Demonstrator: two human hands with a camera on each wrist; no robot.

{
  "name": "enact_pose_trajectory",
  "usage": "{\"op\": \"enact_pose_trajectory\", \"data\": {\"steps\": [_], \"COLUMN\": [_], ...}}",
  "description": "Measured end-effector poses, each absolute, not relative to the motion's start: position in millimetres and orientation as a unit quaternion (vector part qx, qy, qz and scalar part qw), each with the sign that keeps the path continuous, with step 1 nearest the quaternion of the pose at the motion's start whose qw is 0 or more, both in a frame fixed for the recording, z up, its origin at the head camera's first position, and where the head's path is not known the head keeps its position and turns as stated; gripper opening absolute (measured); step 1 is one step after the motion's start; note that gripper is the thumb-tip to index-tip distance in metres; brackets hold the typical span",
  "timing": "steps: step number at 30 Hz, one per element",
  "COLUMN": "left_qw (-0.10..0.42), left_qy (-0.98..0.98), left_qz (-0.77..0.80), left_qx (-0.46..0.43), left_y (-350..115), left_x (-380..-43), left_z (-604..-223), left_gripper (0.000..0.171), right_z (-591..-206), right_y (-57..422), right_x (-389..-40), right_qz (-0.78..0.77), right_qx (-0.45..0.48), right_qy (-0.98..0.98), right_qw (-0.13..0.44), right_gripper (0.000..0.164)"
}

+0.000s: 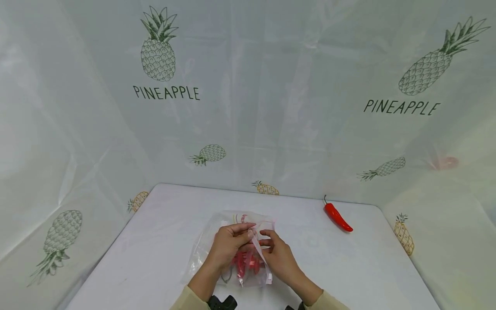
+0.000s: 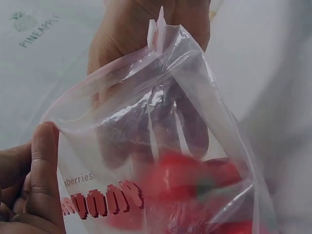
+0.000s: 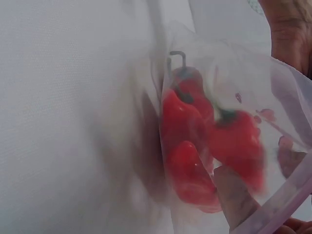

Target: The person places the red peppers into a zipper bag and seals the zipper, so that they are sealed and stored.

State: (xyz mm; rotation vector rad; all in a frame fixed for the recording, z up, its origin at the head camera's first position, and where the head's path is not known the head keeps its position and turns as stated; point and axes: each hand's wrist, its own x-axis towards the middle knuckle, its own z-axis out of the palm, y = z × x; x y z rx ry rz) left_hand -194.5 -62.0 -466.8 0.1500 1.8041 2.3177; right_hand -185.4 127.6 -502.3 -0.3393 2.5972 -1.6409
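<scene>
My left hand (image 1: 228, 246) pinches the pink zip edge of a clear plastic zip bag (image 1: 201, 254). Several red peppers (image 3: 239, 144) with green stems lie inside it, blurred by the plastic. Beside the bag's right edge is my right hand (image 1: 282, 259); in the left wrist view its extended fingers show through the plastic, lying against the bag's far side. A pink slider (image 2: 156, 36) sits at one end of the zip strip, close to the right palm. Red lettering and print mark the bag's front. The right thumb is hard to make out.
One red chilli pepper (image 1: 338, 217) lies on the white table (image 1: 155, 241), toward the back right. Behind and at the sides hangs a pale curtain (image 1: 271, 107) printed with pineapples. Black wrist devices (image 1: 222, 302) show at the lower edge.
</scene>
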Motion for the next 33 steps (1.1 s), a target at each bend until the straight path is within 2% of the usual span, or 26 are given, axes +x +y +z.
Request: {"op": "enact_pose_trajectory", "data": {"steps": [10, 23, 33], "left_qw": [0.105, 0.101, 0.100], "left_qy": [0.601, 0.609, 0.611], "left_qz": [0.790, 0.785, 0.784], "left_qx": [0.056, 0.046, 0.045], "left_y": [-62, -62, -62], "left_x": [-195, -195, -195], "left_z": [-469, -469, -470], "left_gripper": [0.036, 0.036, 0.037], "right_z": [-500, -497, -494], "right_y": [130, 141, 153], "right_x": [-184, -187, -189], "right_qz": [-0.538, -0.543, -0.512], "right_qx": [-0.116, -0.084, -0.077], "right_qy": [0.835, 0.834, 0.850], "right_qw": [0.011, -0.052, -0.102], "right_gripper": [0.043, 0.041, 0.032]}}
